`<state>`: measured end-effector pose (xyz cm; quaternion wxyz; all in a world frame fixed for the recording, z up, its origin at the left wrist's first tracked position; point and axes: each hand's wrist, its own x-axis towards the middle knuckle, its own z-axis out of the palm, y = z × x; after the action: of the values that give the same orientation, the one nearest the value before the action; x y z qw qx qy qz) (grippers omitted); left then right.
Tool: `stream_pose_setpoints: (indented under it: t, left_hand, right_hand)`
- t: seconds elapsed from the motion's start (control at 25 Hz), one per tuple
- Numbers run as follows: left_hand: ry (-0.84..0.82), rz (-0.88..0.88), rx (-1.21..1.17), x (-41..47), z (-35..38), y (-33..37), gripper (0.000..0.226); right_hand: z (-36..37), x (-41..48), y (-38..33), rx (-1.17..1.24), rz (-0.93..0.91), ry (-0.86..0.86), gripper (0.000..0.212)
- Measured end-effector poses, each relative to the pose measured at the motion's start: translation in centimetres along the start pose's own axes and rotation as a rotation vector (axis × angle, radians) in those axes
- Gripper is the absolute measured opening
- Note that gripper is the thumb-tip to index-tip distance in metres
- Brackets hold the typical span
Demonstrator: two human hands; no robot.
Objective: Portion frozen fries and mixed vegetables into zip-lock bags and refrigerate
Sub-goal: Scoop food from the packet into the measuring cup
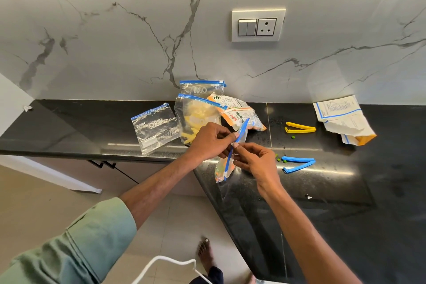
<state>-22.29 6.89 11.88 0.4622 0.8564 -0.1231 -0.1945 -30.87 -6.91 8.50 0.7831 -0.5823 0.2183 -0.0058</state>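
Two hands at centre frame: my left hand (208, 140) and right hand (255, 161) both pinch the blue seal of a clear plastic zip-lock bag (242, 133) holding orange mixed vegetables (220, 168).

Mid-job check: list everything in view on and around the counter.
held bag: one, clear, blue zip, orange and green vegetables, at counter's front edge
fries bag: one, clear, yellow fries, counter centre
flat bag: one, clear, empty, left of fries bag
rear bag: one, clear, against wall
vegetable packet: one, orange and white, behind held bag
yellow clip: one, open, right of packet
blue clip: one, open, nearer the edge
loose peas: a few, green, between clips
torn packet: one, white and yellow, far right
switch plate: one, white, wall
counter: one, black
left hand: pinches held bag's zip
right hand: pinches same zip, lower
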Motion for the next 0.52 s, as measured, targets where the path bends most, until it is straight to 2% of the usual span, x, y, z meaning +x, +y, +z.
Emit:
stream_pose_setpoints:
  t: [0.2,0.44,0.52]
  left_hand:
    - [0.003,0.020,0.044,0.07,0.25,0.53,0.031]
    - [-0.012,0.007,0.064,0.60,0.30,0.75,0.014]
    - [-0.070,-0.025,0.046,0.65,0.07,0.83,0.007]
  right_hand:
    - [-0.04,0.02,0.01,-0.060,-0.019,0.001,0.014]
    - [-0.39,0.26,-0.06,-0.013,0.005,0.039,0.033]
    - [-0.59,0.58,-0.13,0.017,0.049,0.032,0.026]
